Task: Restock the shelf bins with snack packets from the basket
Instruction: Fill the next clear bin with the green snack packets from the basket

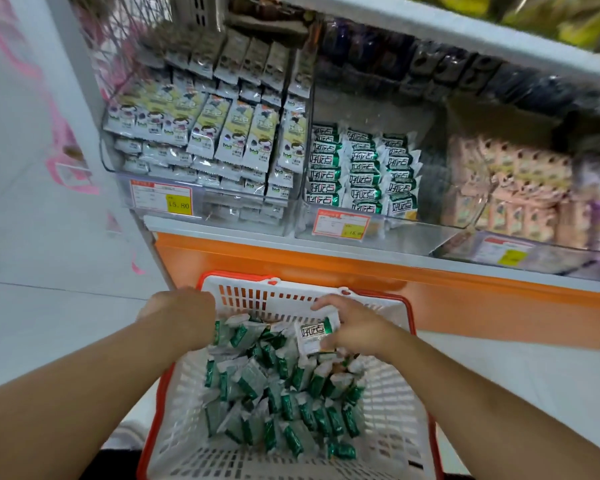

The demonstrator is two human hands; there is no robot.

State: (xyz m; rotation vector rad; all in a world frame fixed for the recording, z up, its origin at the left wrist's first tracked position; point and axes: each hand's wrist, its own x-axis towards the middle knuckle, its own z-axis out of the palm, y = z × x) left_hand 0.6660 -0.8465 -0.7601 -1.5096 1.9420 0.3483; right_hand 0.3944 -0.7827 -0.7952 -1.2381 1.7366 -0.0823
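Roughly midway, my right hand [357, 327] pinches one packet [314, 336], my left hand's [181, 317] fingers are hidden in the well-stocked basket [388, 393], and the bin [364, 216] is part-filled.

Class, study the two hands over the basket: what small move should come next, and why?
Probably lift the right hand with its green-and-white packet up to the middle bin, which holds matching packets in neat rows. The left hand reaches among loose packets in the basket; its fingers are hidden.

My forearms are bare right up to the frame's edge, with no sleeves showing. My left hand [181, 315] and right hand [352, 325] wear no gloves, rings, watch or bands.
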